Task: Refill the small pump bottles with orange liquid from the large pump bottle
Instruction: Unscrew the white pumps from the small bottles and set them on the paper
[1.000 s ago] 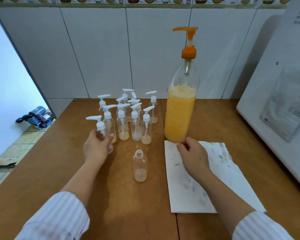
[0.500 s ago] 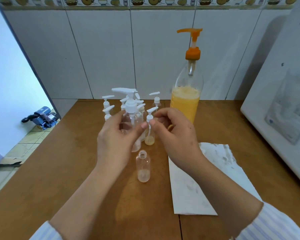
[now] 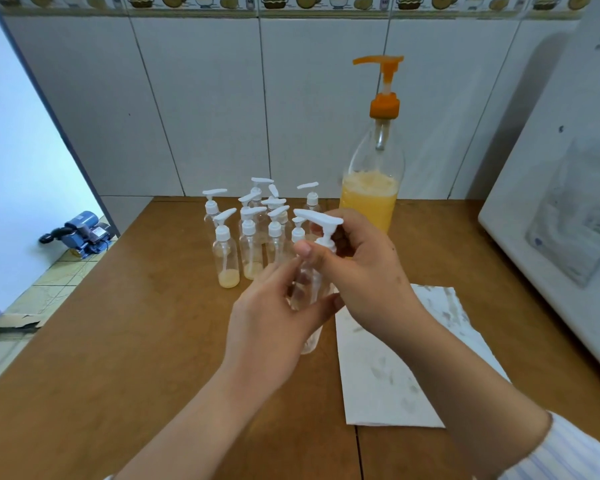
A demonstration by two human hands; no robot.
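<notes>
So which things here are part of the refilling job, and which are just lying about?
Part of the job:
- large bottle with orange liquid
- small bottle, body held by the left hand, pump cap gripped by the right hand
- cluster of small bottles behind

Lying about:
- stained paper on the table
- white appliance
- blue pump on the floor

Counter [image 3: 125, 358]: brown wood-look top, butting a white tiled wall. On it: cluster of small pump bottles [image 3: 250, 237], white pumps, some with pale liquid at the bottom, rear centre; large bottle [image 3: 373, 174] of orange liquid, orange pump, just right of the cluster; stained white paper [image 3: 395, 368], front right.
</notes>
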